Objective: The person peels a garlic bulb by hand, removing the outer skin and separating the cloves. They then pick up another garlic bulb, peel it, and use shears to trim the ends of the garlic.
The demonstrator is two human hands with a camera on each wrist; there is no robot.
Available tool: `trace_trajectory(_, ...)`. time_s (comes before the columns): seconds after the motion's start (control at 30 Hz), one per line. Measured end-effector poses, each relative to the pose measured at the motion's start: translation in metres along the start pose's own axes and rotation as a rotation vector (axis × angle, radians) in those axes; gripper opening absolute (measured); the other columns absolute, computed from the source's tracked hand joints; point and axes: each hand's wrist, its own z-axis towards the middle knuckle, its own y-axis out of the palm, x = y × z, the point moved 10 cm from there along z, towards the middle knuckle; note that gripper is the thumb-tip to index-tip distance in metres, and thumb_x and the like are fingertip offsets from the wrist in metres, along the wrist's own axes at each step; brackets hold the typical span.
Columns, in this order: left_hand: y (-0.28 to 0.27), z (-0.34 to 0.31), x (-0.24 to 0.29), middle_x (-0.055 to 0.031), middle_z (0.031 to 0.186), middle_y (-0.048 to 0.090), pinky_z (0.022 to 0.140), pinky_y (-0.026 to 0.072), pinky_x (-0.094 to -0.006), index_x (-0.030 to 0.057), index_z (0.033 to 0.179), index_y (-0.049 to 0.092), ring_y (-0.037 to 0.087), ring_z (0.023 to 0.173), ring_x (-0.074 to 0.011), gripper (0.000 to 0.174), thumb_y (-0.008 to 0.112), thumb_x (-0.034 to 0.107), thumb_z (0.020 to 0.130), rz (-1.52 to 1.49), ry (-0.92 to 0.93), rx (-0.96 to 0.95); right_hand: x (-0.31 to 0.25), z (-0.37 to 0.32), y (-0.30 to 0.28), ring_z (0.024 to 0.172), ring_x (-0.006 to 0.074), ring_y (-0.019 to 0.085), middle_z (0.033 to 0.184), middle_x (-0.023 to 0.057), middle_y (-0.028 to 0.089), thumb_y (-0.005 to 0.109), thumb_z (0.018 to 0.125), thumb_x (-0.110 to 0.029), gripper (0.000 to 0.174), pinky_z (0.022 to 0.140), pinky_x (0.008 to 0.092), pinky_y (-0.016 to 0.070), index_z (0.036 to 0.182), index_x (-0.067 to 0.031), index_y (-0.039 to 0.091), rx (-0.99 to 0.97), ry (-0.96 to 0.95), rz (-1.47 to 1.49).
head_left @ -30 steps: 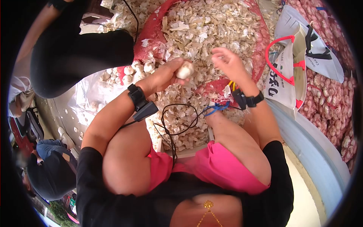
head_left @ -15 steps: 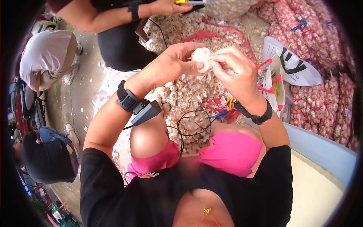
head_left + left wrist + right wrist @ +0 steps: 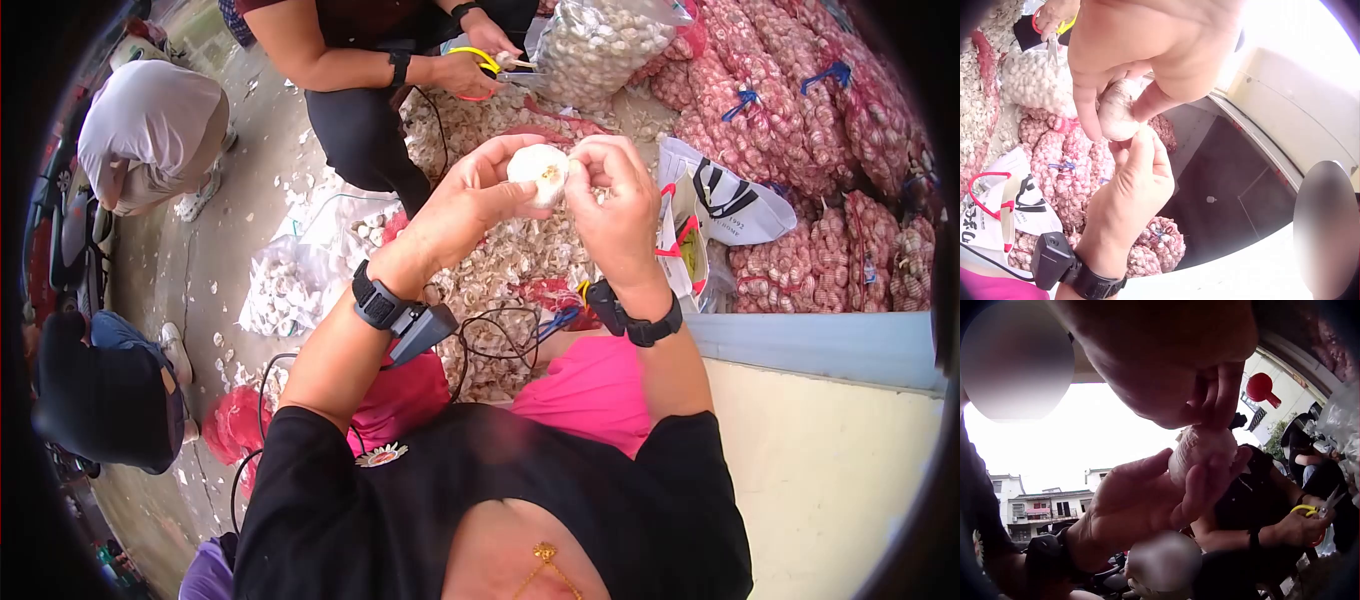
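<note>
A white garlic bulb (image 3: 538,170) is held up in front of the body, over the heap of loose skins. My left hand (image 3: 462,208) grips it between thumb and fingers from the left. From the other side, my right hand (image 3: 622,210) pinches at the bulb's edge with thumb and curled fingers. In the left wrist view the garlic bulb (image 3: 1117,114) has papery skin on it, with the right fingertips at its lower end. The right wrist view shows the garlic bulb (image 3: 1190,456) in the left fingers, the right fingertips touching its top.
Garlic skins (image 3: 470,270) cover the ground ahead. Opposite, another person's hand (image 3: 468,76) holds yellow-handled scissors (image 3: 486,58) beside a clear bag of garlic (image 3: 600,50). Red net sacks of garlic (image 3: 770,120) and a white tote bag (image 3: 745,200) stand at the right. A black cable (image 3: 500,325) hangs below the hands.
The right hand has come from apart to the garlic bulb, and both hands have risen with it. The head view has tilted up, showing the person opposite. The grip looks much the same since half a second ago.
</note>
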Motion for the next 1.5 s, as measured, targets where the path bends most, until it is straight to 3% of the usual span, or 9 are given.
trace_trajectory(0.47,-0.038,-0.003,-0.019,-0.0129,0.118,0.060,0.079,0.0543,-0.0307,-0.0014,0.132,0.045,0.064,0.095,-0.0222,0.047,0.042,0.005,0.086,-0.163,-0.079,0.116,0.106,-0.035,0.015,0.070,0.0147,0.066,0.083,0.0074,0.062,0.062,0.085,-0.005,0.005,0.060,0.0285,0.0520,0.086,0.0005,0.062,0.085,0.497,0.067)
trace_trajectory(0.57,-0.042,-0.001,-0.032,-0.0114,0.117,0.061,0.075,0.0526,-0.0292,-0.0005,0.131,0.046,0.064,0.094,-0.0201,0.046,0.044,0.008,0.086,-0.185,-0.102,0.102,0.110,-0.041,0.017,0.072,0.0199,0.066,0.082,0.0098,0.063,0.062,0.084,-0.008,0.007,0.064,0.0330,0.0512,0.086,-0.0007,0.063,0.065,0.558,0.011)
trace_trajectory(0.77,-0.036,-0.005,-0.032,-0.0073,0.113,0.062,0.074,0.0477,-0.0263,0.0029,0.130,0.049,0.059,0.095,-0.0146,0.045,0.046,0.015,0.086,-0.244,-0.146,0.137,0.111,-0.044,0.037,0.080,0.0319,0.062,0.088,0.0160,0.065,0.063,0.083,-0.012,0.012,0.075,0.0401,0.0475,0.088,-0.0019,0.065,-0.184,0.292,-0.353)
trace_trajectory(0.83,-0.038,-0.004,-0.029,-0.0060,0.112,0.062,0.075,0.0470,-0.0261,0.0036,0.129,0.050,0.058,0.095,-0.0130,0.044,0.047,0.016,0.086,-0.231,-0.150,0.143,0.105,-0.037,0.041,0.078,0.0254,0.065,0.091,0.0135,0.065,0.062,0.086,-0.011,0.014,0.068,0.0367,0.0505,0.094,-0.0016,0.067,-0.186,0.333,-0.338)
trace_trajectory(0.93,-0.047,-0.007,-0.036,-0.0048,0.107,0.064,0.070,0.0462,-0.0250,0.0032,0.124,0.055,0.058,0.088,-0.0103,0.040,0.048,0.016,0.087,-0.099,-0.189,0.207,0.095,-0.043,0.037,0.077,0.0176,0.067,0.095,0.0099,0.066,0.063,0.087,-0.009,0.015,0.061,0.0300,0.0528,0.100,-0.0016,0.068,-0.059,0.582,0.260)
trace_trajectory(1.1,-0.070,-0.010,-0.041,-0.0057,0.096,0.065,0.063,0.0460,-0.0244,0.0001,0.116,0.059,0.058,0.074,-0.0090,0.032,0.054,0.014,0.087,0.285,-0.192,0.392,0.037,-0.028,0.045,0.073,0.0137,0.067,0.100,0.0070,0.066,0.072,0.081,-0.004,0.018,0.061,0.0251,0.0551,0.099,-0.0014,0.070,-0.194,0.209,0.188)
trace_trajectory(1.27,-0.073,-0.010,-0.032,-0.0083,0.094,0.065,0.069,0.0484,-0.0253,-0.0042,0.114,0.059,0.059,0.080,-0.0104,0.035,0.058,0.015,0.085,0.635,-0.032,0.413,0.050,-0.039,0.055,0.082,0.0153,0.068,0.099,0.0082,0.069,0.071,0.081,-0.002,0.015,0.068,0.0266,0.0564,0.095,-0.0005,0.071,-0.212,0.271,0.166)
trace_trajectory(1.43,-0.075,-0.010,-0.030,-0.0091,0.095,0.065,0.074,0.0489,-0.0256,-0.0061,0.114,0.059,0.059,0.083,-0.0116,0.037,0.058,0.014,0.083,0.735,-0.052,0.422,0.028,-0.037,0.046,0.077,0.0271,0.067,0.089,0.0098,0.069,0.071,0.076,-0.004,0.012,0.067,0.0330,0.0537,0.088,-0.0034,0.070,-0.146,0.010,-0.043)
trace_trajectory(1.5,-0.076,-0.009,-0.030,-0.0190,0.094,0.068,0.079,0.0513,-0.0337,-0.0078,0.106,0.062,0.066,0.086,-0.0223,0.038,0.060,0.020,0.080,0.720,0.000,0.431,0.023,-0.035,0.047,0.076,0.0269,0.067,0.088,0.0093,0.068,0.070,0.076,-0.004,0.010,0.066,0.0335,0.0536,0.086,-0.0039,0.069,-0.146,-0.029,-0.069)
